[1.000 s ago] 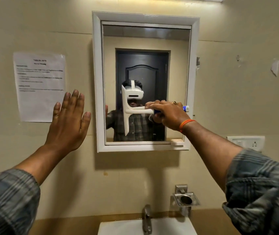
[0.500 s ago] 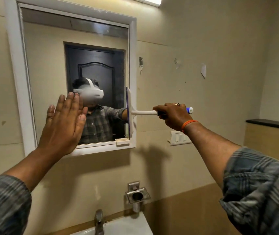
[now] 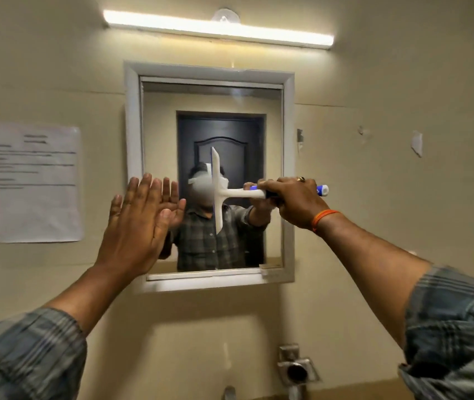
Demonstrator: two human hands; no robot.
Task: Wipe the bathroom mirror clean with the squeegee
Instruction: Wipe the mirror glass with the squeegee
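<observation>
right hand fist-grips squeegee handle, blade vertical mid-mirror for a sideways pull; contact looks likely. left hand flat, fingers straight, at frame's left edge, bracing.

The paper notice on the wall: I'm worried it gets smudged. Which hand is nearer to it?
Left. The left hand is raised flat beside the paper notice; the right hand grips the squeegee across the mirror.

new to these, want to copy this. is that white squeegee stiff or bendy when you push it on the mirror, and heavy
The squeegee looks like rigid plastic: its blade stands straight against the mirror. Probably light, since the right hand alone grips its handle, holding it out level. The thin blade edge may flex slightly.
</observation>
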